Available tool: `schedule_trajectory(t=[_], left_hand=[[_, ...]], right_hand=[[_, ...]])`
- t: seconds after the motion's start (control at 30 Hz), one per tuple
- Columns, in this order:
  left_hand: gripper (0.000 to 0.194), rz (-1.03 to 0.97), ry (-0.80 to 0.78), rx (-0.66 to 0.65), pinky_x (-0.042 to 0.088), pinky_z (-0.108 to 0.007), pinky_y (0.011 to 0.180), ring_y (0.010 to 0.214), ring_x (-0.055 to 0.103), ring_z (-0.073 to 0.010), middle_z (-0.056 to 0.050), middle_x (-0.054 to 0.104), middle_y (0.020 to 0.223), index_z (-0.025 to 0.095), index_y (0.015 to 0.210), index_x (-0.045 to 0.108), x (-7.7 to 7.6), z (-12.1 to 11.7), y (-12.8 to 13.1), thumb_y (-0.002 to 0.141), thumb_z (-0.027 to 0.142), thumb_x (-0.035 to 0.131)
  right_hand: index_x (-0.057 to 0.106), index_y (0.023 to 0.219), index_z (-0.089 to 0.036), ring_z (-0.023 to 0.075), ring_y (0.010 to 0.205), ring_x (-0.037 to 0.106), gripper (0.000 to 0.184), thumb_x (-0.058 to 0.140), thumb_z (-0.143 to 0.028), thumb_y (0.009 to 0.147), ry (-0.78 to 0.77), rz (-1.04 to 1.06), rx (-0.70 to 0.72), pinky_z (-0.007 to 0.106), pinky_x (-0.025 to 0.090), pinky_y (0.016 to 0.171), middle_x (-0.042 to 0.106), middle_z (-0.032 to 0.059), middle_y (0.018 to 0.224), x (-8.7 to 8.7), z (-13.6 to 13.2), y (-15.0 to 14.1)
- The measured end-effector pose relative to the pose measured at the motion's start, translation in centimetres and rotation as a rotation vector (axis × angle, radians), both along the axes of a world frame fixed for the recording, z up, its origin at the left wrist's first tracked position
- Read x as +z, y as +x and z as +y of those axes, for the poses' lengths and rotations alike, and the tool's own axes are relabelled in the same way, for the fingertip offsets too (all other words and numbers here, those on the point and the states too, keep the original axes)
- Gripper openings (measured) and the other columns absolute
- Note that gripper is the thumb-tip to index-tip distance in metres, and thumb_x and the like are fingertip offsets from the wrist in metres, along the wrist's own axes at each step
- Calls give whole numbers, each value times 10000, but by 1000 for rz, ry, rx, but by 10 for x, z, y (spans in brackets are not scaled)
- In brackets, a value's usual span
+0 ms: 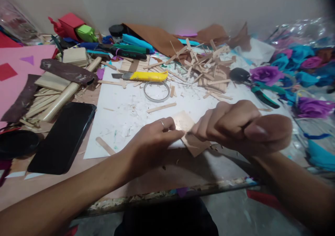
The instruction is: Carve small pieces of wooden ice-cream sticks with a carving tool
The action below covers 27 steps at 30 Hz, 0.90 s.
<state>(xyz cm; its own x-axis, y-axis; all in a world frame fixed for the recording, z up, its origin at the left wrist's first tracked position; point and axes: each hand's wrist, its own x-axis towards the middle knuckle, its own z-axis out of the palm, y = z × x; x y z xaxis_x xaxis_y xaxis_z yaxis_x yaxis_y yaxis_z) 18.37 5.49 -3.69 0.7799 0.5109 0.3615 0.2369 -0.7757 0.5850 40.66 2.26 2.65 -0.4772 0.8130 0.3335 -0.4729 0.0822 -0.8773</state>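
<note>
A thin square of light wood [197, 146] lies on the white sheet near the table's front edge. My left hand [154, 138], with a ring on one finger, rests over its left side, thumb and fingers drawn together at the wood; whatever they pinch is hidden. Closed in a fist, my right hand [230, 126] is over the right side of the square, thumb uppermost. A small dark tip shows by its lower fingers, close to the left fingertips, but the rest of what it grips is covered.
Beyond the hands lie a yellow utility knife [149, 76], a tape ring [157, 91] and a heap of craft sticks [196, 63]. At left is a black phone [62, 138] beside a wooden rod [61, 101]. Green-handled pliers [264, 96] and paper flowers [267, 74] are at right.
</note>
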Motion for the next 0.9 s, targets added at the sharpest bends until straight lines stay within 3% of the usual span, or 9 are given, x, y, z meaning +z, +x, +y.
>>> schedule_trajectory(t=[0.2, 0.4, 0.63, 0.9], left_hand=[[230, 31, -9, 2, 382, -247, 652, 755, 532, -115, 3, 553, 910, 208, 1038, 679, 4, -1, 0, 885, 340, 790], [314, 22, -6, -2, 393, -251, 664, 770, 542, -117, 2, 563, 940, 218, 1081, 671, 0, 0, -1, 846, 349, 834], [175, 9, -9, -10, 395, -251, 667, 779, 549, -118, -8, 573, 949, 214, 1046, 660, 0, 1, -1, 919, 302, 742], [290, 35, -26, 0, 404, -245, 661, 768, 539, -121, -4, 565, 934, 219, 1081, 675, 2, 0, -1, 863, 339, 824]], right_hand=[[193, 593, -238, 80, 518, 68, 553, 643, -295, 908, 20, 3, 11, 313, 196, 558, 129, -78, 564, -2, -2, 2], [164, 581, -243, 83, 506, 60, 552, 613, -324, 892, 45, 17, 3, 323, 144, 549, 116, -87, 542, -3, -2, -1], [170, 572, -235, 86, 493, 74, 555, 619, -316, 889, 56, -9, 7, 326, 137, 543, 128, -82, 522, -3, 1, 2], [180, 568, -232, 88, 502, 83, 545, 617, -333, 878, 28, -72, 22, 326, 167, 557, 125, -73, 534, -1, 0, 5]])
